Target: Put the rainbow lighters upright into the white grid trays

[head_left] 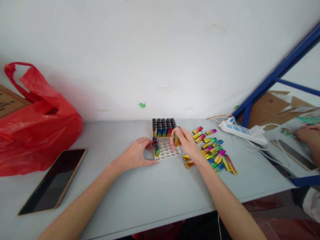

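A white tray (167,151) with rows of round holes lies on the table. Several small shiny tubes with black tops (157,150) stand upright in its left column. My left hand (136,154) rests at the tray's left side, its thumb against the near corner and its fingers curled by the far end, gripping the edge. Above the tray's right part, my right hand (186,141) pinches a gold-green metallic tube (177,140), held roughly upright. Behind the tray stands a tight block of black-topped tubes (163,128) in blue, red and gold.
Loose metallic tubes (212,151) lie in a scattered pile on the right. Beyond them is a white power strip (242,131) with cables, beside a blue metal frame (272,78). At left are a phone (53,180) and a red plastic bag (42,123). Another person's hand (310,135) shows far right.
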Tool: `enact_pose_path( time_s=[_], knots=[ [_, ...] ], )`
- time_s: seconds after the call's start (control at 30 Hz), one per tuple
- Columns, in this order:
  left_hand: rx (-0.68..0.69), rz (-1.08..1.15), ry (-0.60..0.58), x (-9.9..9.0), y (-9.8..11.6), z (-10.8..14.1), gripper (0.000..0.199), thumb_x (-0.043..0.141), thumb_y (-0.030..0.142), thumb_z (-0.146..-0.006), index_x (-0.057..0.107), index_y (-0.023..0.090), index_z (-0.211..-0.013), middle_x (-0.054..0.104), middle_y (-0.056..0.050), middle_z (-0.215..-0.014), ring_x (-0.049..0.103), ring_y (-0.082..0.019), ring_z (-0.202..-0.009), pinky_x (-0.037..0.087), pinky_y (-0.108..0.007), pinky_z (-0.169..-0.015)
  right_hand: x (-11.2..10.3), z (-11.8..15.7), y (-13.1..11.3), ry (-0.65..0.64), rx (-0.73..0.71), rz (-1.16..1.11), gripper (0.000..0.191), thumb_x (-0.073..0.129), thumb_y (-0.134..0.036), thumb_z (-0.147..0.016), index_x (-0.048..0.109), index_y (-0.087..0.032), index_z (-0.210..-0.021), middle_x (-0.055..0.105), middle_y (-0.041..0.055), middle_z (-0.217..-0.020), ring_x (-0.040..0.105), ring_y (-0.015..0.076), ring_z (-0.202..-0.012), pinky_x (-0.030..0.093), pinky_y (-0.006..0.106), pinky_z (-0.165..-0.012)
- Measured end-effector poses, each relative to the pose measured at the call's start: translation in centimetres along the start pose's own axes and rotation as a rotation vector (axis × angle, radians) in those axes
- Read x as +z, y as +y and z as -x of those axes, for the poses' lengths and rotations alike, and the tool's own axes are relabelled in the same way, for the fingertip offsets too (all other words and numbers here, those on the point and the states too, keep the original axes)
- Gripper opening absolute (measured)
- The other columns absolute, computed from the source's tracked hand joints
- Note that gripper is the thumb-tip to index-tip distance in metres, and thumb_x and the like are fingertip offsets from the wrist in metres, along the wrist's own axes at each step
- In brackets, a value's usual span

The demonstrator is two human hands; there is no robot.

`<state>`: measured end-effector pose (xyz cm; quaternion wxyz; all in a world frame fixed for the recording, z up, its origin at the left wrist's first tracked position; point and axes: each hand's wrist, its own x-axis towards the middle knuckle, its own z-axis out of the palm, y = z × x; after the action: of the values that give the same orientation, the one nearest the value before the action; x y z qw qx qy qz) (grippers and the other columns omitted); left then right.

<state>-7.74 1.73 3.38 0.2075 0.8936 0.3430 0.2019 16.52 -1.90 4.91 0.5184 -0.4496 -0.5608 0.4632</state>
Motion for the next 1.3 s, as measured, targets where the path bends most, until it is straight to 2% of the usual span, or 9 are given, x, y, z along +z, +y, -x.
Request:
enact_pose_path(
  time_s=[0.1,0.17,0.3,0.43,0.57,0.87,1.03,1.17,1.3],
  knots=[
    [0.002,0.002,-0.01,0.1,-0.1,0.0,0.048,0.082,0.058,-0.069,0.056,0.022,-0.086,0.065,-0.005,-0.092,0.063,-0.025,-0.084,0.052,-0.037,-0.079,0.1,1.1,-0.2,-0.057,0.072,-0.019,0.047,0.05,-0.071,-0.097,0.054,-0.024,-0.095,0.046,-0.0083,-0.061,0.041,0.0113,-0.046,0.041,0.025,-0.048],
    [-0.003,0.003,-0.015,0.1,-0.2,0.0,0.048,0.083,0.058,-0.069,0.054,0.022,-0.085,0.065,-0.005,-0.092,0.063,-0.025,-0.084,0.052,-0.037,-0.079,0.6,1.5,0.0,-0.038,0.109,0.031,0.047,0.05,-0.071,-0.096,0.05,-0.024,-0.087,0.039,-0.0087,-0.06,0.033,0.0104,-0.047,0.033,0.023,-0.044],
    [0.001,-0.008,-0.018,0.2,-0.2,0.0,0.048,0.083,0.057,-0.07,0.052,0.022,-0.084,0.064,-0.004,-0.091,0.062,-0.024,-0.083,0.051,-0.036,-0.078,2.0,1.7,1.1,0.083,0.003,0.275,0.053,0.052,-0.064,-0.097,0.044,-0.022,-0.067,0.041,-0.0048,-0.06,0.037,0.0114,-0.056,0.03,0.025,-0.051],
    [-0.002,-0.013,-0.017,0.2,-0.2,-0.1,0.048,0.083,0.057,-0.07,0.053,0.022,-0.085,0.063,-0.004,-0.091,0.061,-0.024,-0.084,0.051,-0.036,-0.079,2.6,2.0,1.8,0.138,-0.081,0.388,0.047,0.054,-0.047,-0.096,0.04,-0.021,-0.06,0.037,-0.005,-0.058,0.035,0.0112,-0.058,0.026,0.027,-0.055],
    [0.001,-0.012,-0.025,0.3,-0.2,-0.1,0.049,0.082,0.058,-0.07,0.054,0.022,-0.087,0.063,-0.005,-0.092,0.061,-0.025,-0.085,0.05,-0.037,-0.079,2.7,2.2,1.6,0.154,-0.087,0.428,0.037,0.053,-0.038,-0.094,0.042,-0.022,-0.062,0.038,-0.0054,-0.059,0.036,0.0116,-0.058,0.026,0.027,-0.056],
    [-0.002,-0.014,-0.016,0.2,0.0,-0.1,0.048,0.081,0.059,-0.071,0.055,0.022,-0.087,0.063,-0.004,-0.091,0.061,-0.025,-0.085,0.05,-0.037,-0.079,2.9,2.3,1.1,0.14,-0.106,0.451,0.044,0.055,-0.048,-0.097,0.044,-0.021,-0.062,0.04,-0.0054,-0.057,0.036,0.0114,-0.058,0.026,0.027,-0.056],
    [-0.009,-0.003,-0.019,0.1,0.0,-0.1,0.047,0.082,0.057,-0.07,0.055,0.022,-0.085,0.064,-0.004,-0.09,0.062,-0.025,-0.084,0.05,-0.036,-0.079,2.7,2.4,1.1,0.184,-0.114,0.468,0.029,0.052,-0.036,-0.094,0.051,-0.021,-0.069,0.045,-0.0058,-0.059,0.041,0.0114,-0.057,0.03,0.025,-0.058],
    [-0.002,0.0,-0.01,0.2,0.0,-0.1,0.047,0.083,0.057,-0.07,0.058,0.021,-0.089,0.064,-0.005,-0.091,0.062,-0.026,-0.084,0.05,-0.036,-0.078,2.2,2.5,0.6,0.147,-0.095,0.473,0.028,0.052,-0.044,-0.099,0.056,-0.021,-0.085,0.049,-0.0061,-0.064,0.045,0.0119,-0.059,0.032,0.024,-0.058],
    [-0.007,0.0,0.004,0.2,0.1,-0.1,0.049,0.084,0.058,-0.068,0.056,0.022,-0.086,0.063,-0.004,-0.09,0.062,-0.026,-0.083,0.05,-0.036,-0.077,1.8,2.5,0.1,0.095,-0.148,0.537,0.032,0.053,-0.048,-0.103,0.052,-0.021,-0.084,0.049,-0.0049,-0.068,0.047,0.0129,-0.062,0.035,0.025,-0.061]
  ],
)
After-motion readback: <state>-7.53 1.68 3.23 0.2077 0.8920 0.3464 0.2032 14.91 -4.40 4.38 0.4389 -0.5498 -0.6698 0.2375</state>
